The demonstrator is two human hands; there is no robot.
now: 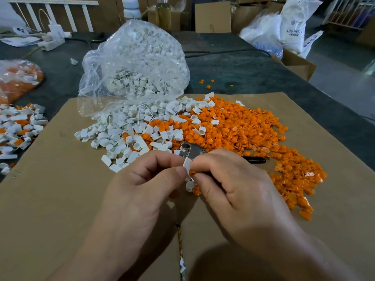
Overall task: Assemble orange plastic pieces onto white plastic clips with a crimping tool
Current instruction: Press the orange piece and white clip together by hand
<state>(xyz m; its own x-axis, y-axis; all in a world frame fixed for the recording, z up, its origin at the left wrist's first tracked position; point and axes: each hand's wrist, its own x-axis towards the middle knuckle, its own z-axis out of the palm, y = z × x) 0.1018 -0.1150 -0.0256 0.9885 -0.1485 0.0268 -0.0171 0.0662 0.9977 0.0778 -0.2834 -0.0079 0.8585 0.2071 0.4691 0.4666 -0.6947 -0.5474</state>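
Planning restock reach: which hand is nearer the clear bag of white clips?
Left. The left hand is in front of the bag; the right hand sits further right, facing the orange pile.

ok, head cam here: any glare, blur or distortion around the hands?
Head view: the left hand and right hand, pinching a white clip and orange piece, are sharp, with no motion blur; the clear bag carries bright glare patches; a soft shadow lies on the cardboard below the right wrist; wide-angle bowing curves the cardboard's edges; the far background is dim and soft.
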